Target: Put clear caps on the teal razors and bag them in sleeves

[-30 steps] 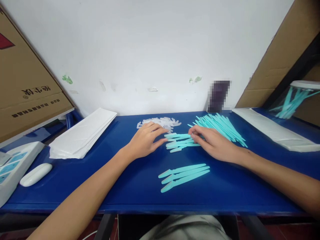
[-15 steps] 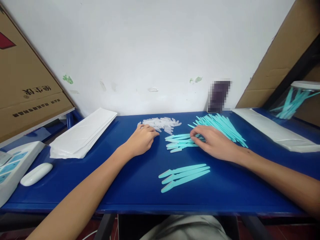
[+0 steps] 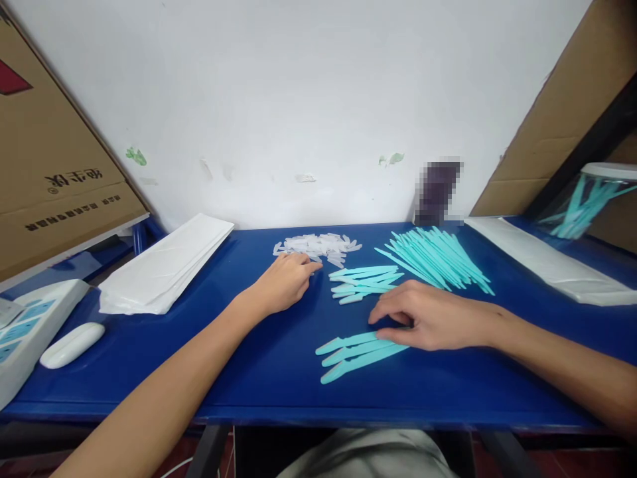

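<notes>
My left hand (image 3: pixel 284 282) rests at the near edge of a pile of small translucent white blade caps (image 3: pixel 323 244). Its index finger is stretched out and the thumb lies apart from it; the other fingertips are partly hidden. My right hand (image 3: pixel 423 315) hovers over the handle ends of three teal eyebrow razors (image 3: pixel 355 352) lying side by side near me. Its thumb and index finger are apart, with no razor seen between them. Just beyond lies a small group of teal razors (image 3: pixel 365 279), close to the right hand's fingers. A larger heap of razors (image 3: pixel 438 255) fans out behind it.
White flat sleeves (image 3: pixel 166 265) are stacked at the left, by a white oval case (image 3: pixel 72 345) and a power strip (image 3: pixel 37 325). Another white sleeve (image 3: pixel 552 259) lies right. A clear tub (image 3: pixel 580 199) holds more razors. A blurred dark phone-like object (image 3: pixel 438 192) leans on the wall.
My right hand has moved toward me, from the middle group of razors to above the three nearest ones, and its fingers have parted. My left hand has barely shifted at the caps.
</notes>
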Available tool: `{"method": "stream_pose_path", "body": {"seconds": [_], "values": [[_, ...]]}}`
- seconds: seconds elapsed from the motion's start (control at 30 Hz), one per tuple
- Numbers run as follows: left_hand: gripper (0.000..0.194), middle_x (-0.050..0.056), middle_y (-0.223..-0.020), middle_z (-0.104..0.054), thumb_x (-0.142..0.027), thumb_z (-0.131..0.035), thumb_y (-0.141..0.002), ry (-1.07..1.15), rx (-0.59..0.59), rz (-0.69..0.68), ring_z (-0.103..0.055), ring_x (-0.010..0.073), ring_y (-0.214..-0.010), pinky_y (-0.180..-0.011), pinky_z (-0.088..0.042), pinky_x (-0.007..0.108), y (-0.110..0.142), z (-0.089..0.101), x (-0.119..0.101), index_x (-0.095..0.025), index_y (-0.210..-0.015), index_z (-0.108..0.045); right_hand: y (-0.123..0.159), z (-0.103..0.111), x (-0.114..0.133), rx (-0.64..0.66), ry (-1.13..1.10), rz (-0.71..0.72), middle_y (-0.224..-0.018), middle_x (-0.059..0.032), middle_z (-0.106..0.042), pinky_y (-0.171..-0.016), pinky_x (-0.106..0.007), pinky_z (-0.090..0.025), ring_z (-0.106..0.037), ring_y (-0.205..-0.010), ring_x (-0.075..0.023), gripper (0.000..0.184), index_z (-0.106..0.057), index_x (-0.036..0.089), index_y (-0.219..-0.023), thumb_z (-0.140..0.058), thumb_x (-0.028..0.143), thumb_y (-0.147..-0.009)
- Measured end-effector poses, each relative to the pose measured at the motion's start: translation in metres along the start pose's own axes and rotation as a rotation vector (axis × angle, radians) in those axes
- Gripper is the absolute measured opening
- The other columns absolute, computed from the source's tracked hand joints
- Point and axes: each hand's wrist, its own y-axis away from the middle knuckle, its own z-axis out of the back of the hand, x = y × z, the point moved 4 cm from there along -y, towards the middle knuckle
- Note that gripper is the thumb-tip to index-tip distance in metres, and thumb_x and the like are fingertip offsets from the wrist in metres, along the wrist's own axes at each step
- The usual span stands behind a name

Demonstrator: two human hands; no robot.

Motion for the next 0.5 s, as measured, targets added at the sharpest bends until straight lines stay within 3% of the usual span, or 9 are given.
{"method": "stream_pose_path", "body": {"seconds": [0.13, 0.23, 0.37, 0.5], "values": [[0.047, 0.013, -0.106, -0.064, -0.008, -0.039, -0.094, 0.065, -0.055, -0.014, -0.063, 0.0241, -0.091, -0.079, -0.05, 0.036, 0.0, 0.001, 0.001, -0.015, -0.136, -0.058, -0.001, 0.003, 0.001, -0.012, 0.037, 0.018, -0.079, -0.0028, -0.065, -0.062, -0.028, -0.04, -0.056, -0.066, -0.0143, 0.02, -0.074, 0.021, -0.095, -0.057, 0.031, -0.094], [0.043, 0.012, -0.109, -0.063, -0.012, -0.041, -0.097, 0.173, -0.221, -0.009, -0.063, 0.0211, -0.09, -0.078, -0.051, 0.033, 0.0, 0.009, 0.0, -0.016, -0.136, -0.057, 0.0, 0.006, -0.001, -0.008, 0.08, -0.074, -0.084, -0.0031, -0.065, -0.061, -0.029, -0.039, -0.054, -0.066, -0.0153, 0.012, -0.068, 0.021, -0.091, -0.058, 0.028, -0.089], [0.024, 0.008, -0.1, -0.069, -0.021, -0.052, -0.098, 0.389, -0.503, 0.062, -0.065, 0.0186, -0.087, -0.078, -0.052, 0.032, 0.001, 0.024, -0.002, -0.019, -0.111, -0.072, 0.004, 0.007, 0.0, 0.046, 0.058, -0.118, -0.084, -0.0033, -0.065, -0.061, -0.03, -0.039, -0.055, -0.068, -0.0169, 0.005, -0.061, 0.022, -0.087, -0.057, 0.024, -0.086], [0.017, 0.005, -0.093, -0.076, -0.031, -0.064, -0.093, 0.665, -0.616, 0.22, -0.069, 0.0187, -0.083, -0.081, -0.055, 0.033, 0.0, 0.027, 0.003, -0.019, -0.097, -0.074, 0.006, 0.01, 0.002, -0.015, 0.029, -0.085, -0.081, -0.003, -0.064, -0.064, -0.031, -0.041, -0.055, -0.068, -0.0178, 0.017, -0.056, 0.023, -0.087, -0.047, 0.033, -0.098]]}}
